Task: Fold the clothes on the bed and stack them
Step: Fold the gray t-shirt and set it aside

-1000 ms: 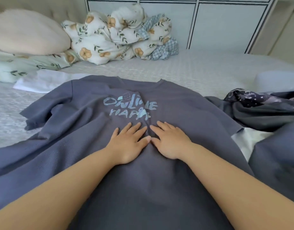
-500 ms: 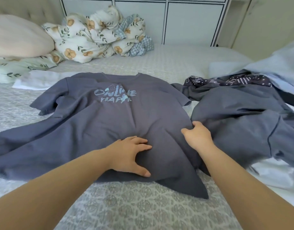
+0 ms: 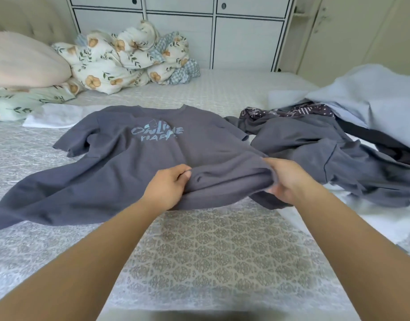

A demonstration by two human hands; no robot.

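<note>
Head view: my left hand [image 3: 168,187] and right hand [image 3: 285,180], fingers curled tight, bunch the hem of the grey T-shirt [image 3: 139,158] lying on the bed [image 3: 211,246], left of the unfolded pile [image 3: 326,144]; I should lift evenly, keeping the hem level.

Person, head view: two bare forearms, no sleeves in sight, reaching in from the lower edge of the frame. Left hand [image 3: 168,188]: no ring, watch or band visible; short nails. Right hand [image 3: 286,179]: partly blurred; wrist unadorned, no glove. Nothing worn below the elbows.
</note>
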